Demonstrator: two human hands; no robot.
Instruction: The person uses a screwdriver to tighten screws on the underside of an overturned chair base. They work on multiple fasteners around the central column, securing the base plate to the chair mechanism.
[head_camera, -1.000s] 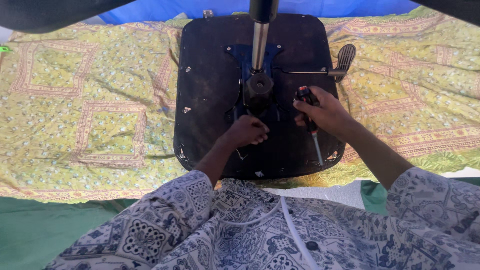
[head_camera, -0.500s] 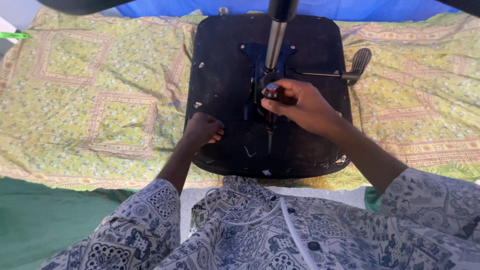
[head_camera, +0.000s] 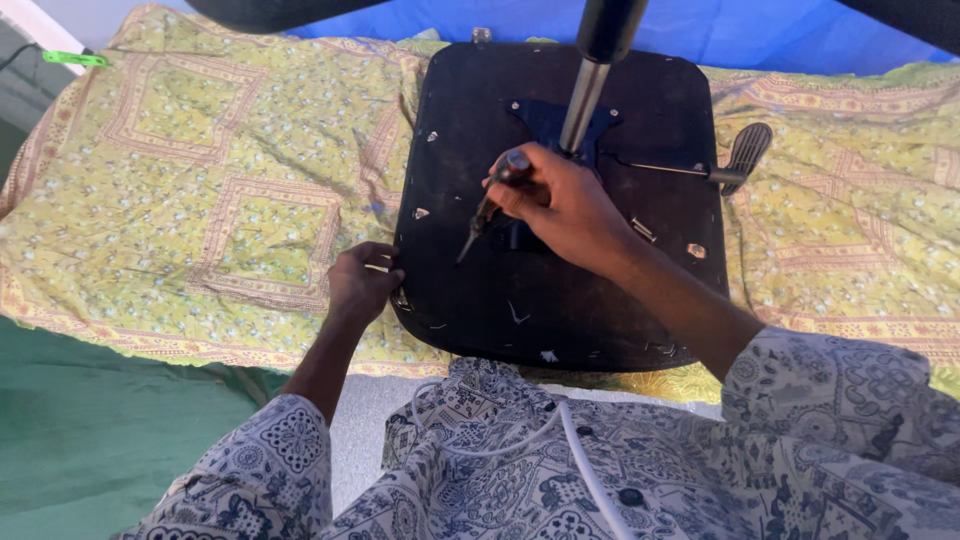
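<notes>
An upturned black chair seat (head_camera: 560, 300) lies on a yellow patterned cloth, its metal column (head_camera: 590, 90) rising toward me. My right hand (head_camera: 560, 205) is closed around a dark-handled screwdriver (head_camera: 487, 208), tip pointing down-left just above the seat's underside. My left hand (head_camera: 362, 282) grips the seat's left edge near its front corner. A blue mounting plate (head_camera: 545, 120) sits under the column, partly hidden by my right hand.
A thin lever with a black paddle (head_camera: 745, 155) sticks out to the seat's right. The yellow cloth (head_camera: 200, 200) covers the floor; green fabric (head_camera: 90, 420) lies at lower left, blue material (head_camera: 720, 30) at the back. A small green object (head_camera: 75, 60) rests at far left.
My left hand slid from the middle of the seat out to its left edge. My right hand carried the screwdriver leftward across the seat, away from the lever side.
</notes>
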